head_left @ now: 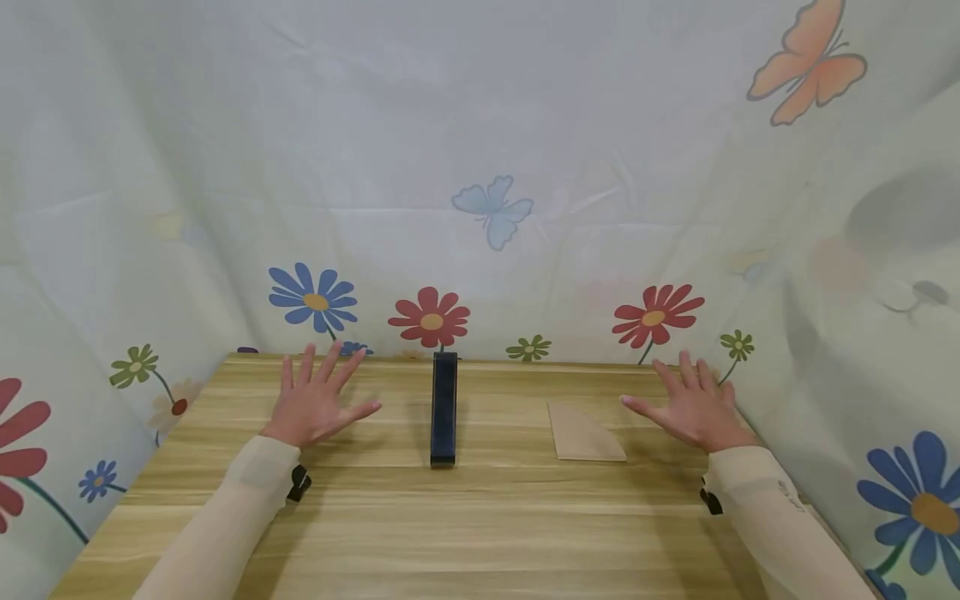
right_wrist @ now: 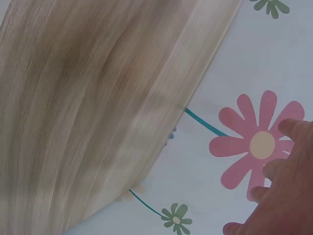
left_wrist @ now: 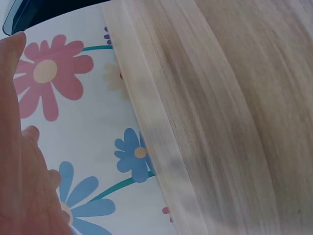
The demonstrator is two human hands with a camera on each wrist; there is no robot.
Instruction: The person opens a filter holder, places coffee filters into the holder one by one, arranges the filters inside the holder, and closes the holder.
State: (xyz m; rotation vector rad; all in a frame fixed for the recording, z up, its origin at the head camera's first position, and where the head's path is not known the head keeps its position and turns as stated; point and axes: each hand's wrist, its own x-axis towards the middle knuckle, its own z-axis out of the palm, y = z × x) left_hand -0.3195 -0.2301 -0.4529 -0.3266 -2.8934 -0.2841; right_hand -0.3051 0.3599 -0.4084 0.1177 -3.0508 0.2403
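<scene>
My left hand (head_left: 315, 404) is held over the left part of the wooden table, its fingers straight and spread, holding nothing. To its right lies a long, narrow, dark navy-black object (head_left: 444, 408) with glossy ends; its exact kind cannot be told. A flat beige piece (head_left: 583, 435) with two straight sides and one curved side lies right of the table's middle. Past it, my right hand (head_left: 697, 408) is spread out likewise, with nothing in it. Each wrist view catches only part of its own hand, the left one (left_wrist: 24, 156) and the right one (right_wrist: 288, 181), at the border.
The wood-grain table (head_left: 495, 533) ends at a back edge against a pale curtain (head_left: 375, 167) printed with flowers and butterflies. More of that cloth hangs along both sides. A black strap part (head_left: 298, 483) shows under the left wrist, another (head_left: 710, 498) under the right.
</scene>
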